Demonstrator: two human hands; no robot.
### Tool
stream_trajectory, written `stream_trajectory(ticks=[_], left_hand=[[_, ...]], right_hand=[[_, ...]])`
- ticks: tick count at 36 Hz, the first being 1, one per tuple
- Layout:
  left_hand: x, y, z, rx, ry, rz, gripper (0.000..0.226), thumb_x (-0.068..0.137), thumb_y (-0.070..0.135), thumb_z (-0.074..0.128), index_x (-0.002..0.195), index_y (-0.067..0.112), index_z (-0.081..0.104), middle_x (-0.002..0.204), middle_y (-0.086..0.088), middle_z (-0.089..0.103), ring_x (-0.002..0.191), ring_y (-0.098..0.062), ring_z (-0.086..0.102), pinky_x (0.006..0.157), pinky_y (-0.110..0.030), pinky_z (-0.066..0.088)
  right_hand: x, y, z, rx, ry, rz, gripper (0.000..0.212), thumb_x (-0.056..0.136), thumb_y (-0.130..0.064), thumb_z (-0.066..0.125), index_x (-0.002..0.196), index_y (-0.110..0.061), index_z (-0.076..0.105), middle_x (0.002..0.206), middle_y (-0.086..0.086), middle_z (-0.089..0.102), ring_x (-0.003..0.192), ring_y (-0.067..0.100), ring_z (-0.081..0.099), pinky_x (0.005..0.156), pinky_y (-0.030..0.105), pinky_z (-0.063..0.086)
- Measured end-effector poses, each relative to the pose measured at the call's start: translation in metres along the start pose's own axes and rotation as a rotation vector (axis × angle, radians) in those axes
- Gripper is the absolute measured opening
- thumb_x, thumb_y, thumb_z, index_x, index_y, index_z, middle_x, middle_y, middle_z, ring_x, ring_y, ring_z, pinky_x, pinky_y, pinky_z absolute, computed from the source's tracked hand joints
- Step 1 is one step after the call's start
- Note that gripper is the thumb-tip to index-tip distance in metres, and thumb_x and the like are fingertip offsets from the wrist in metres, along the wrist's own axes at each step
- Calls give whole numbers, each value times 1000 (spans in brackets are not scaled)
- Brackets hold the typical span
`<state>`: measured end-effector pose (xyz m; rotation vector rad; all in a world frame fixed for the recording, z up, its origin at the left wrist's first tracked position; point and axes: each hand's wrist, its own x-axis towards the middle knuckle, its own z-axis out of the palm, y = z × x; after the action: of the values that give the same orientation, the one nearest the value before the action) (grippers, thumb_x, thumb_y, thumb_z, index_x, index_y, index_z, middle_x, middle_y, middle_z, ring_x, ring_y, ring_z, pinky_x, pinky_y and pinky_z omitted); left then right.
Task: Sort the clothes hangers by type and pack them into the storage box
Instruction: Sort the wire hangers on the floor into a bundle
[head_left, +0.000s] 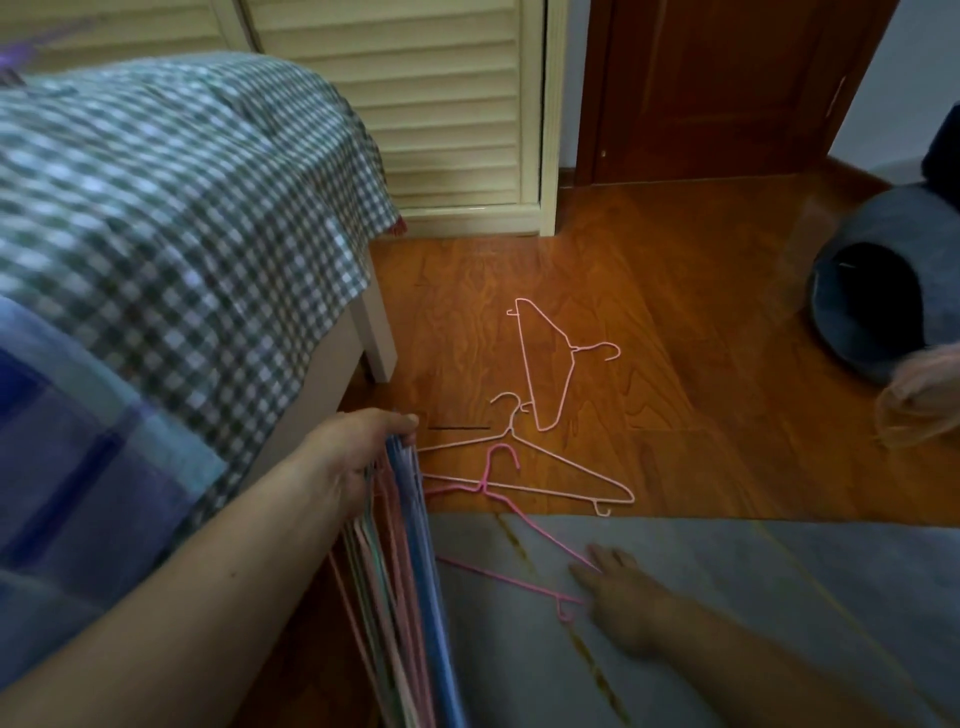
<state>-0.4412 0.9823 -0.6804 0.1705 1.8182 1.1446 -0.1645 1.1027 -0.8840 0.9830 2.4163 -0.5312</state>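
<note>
Beside the green-and-white checked bedspread (171, 208), a bright pink hanger (524, 535) crosses the grey rug (727, 597); two pale pink hangers (550, 364) lie on orange-brown floorboards (675, 291).

A: Glossy wooden floor (675, 322), grain shining under thin coated-wire hangers (545, 364).
B: And the grey rug (727, 571), matt and woven, beside that checked cotton-like bedspread (182, 208), soft, no sheen.
</note>
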Motion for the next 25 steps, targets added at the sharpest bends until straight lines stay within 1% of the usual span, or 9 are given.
stream_trajectory(ticks=[4,7,9,12,14,15,19,22,25], left_hand=[[4,1,-14,-62,26,-28,28,98,26,60,73,12,61,76,-6,61,71,-23,57,86,-39,53],[5,2,-16,-80,34,-7,34,102,21,53,71,10,59,70,-5,57,66,-21,54,65,-32,49],[4,3,-12,-44,25,14,36,101,22,53,67,10,56,74,-8,57,69,-24,55,62,-31,46],[-3,4,-7,-5,-2,40,27,84,25,67,62,12,58,86,-14,62,77,-31,59,71,-34,51],[-6,5,-3,0,-19,54,18,73,25,69,61,14,63,105,-17,63,96,-37,61,89,-46,53],[-7,6,-1,-2,-27,61,21,79,25,67,62,13,63,105,-17,62,96,-37,60,90,-48,52],[-1,8,7,-90,-57,123,26,93,21,56,70,10,61,71,-10,60,63,-26,60,62,-32,55],[-5,13,14,-128,-53,181,18,82,22,60,78,6,65,77,-14,62,72,-31,60,72,-38,55],[-6,16,17,-107,-48,214,22,87,17,57,86,1,71,82,-18,69,71,-31,65,62,-35,58]], right_hand=[[-5,-1,25,-137,124,1,64,98,-13,37,159,-18,19,168,3,7,152,32,13,120,43,24],[-5,-8,21,-168,223,-42,51,96,-10,40,147,-6,40,155,12,33,138,32,35,114,39,34],[-3,-11,17,-95,246,-6,37,96,-10,44,132,-6,52,139,12,47,126,27,45,108,34,37],[-3,-15,5,167,307,129,12,91,-13,55,102,-19,54,118,8,58,109,23,57,94,29,42],[0,-15,-6,433,385,218,17,85,-6,57,98,-17,54,106,8,61,96,23,60,83,31,49],[3,-15,-14,566,428,249,23,84,-1,56,102,-15,57,105,10,63,93,25,61,78,31,49],[5,-10,-84,1049,513,220,25,92,9,57,112,-4,66,96,12,67,77,23,65,63,32,53],[-19,-4,-148,1520,528,123,24,96,1,57,116,-9,66,106,11,69,90,27,72,73,39,62],[-39,1,-196,1734,662,-17,21,97,-8,59,116,-6,66,112,12,71,98,22,73,84,43,61]])
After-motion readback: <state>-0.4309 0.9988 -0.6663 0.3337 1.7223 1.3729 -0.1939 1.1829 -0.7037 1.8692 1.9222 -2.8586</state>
